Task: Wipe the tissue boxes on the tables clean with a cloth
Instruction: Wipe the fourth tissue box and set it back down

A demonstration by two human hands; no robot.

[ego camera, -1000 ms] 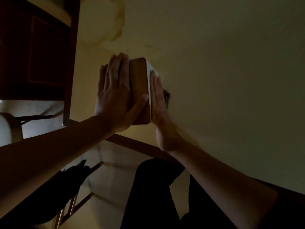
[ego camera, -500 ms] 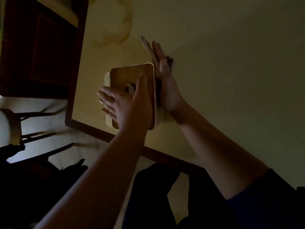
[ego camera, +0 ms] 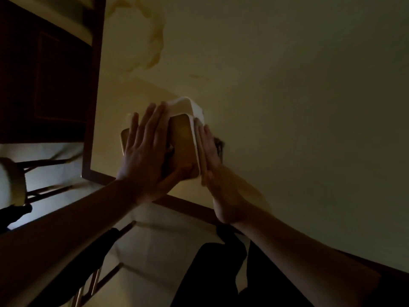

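Note:
A tissue box with a wooden lid and white sides stands near the front left corner of the pale table. My left hand lies flat on the lid, fingers straight and pointing away from me, the thumb across the lid's near edge. My right hand is flat against the box's right side with straight fingers. It presses a thin cloth between palm and box. A dark bit of the cloth shows beyond the fingers. The light is dim.
The table's dark wooden rim runs along its left and front sides. A dark cabinet stands to the left, with a pale-seated chair below it. Another chair frame and my dark trousers are in front.
My right hand has slid with the cloth back along the box's right side toward me. My left hand has turned from fingers across the lid to fingers pointing away.

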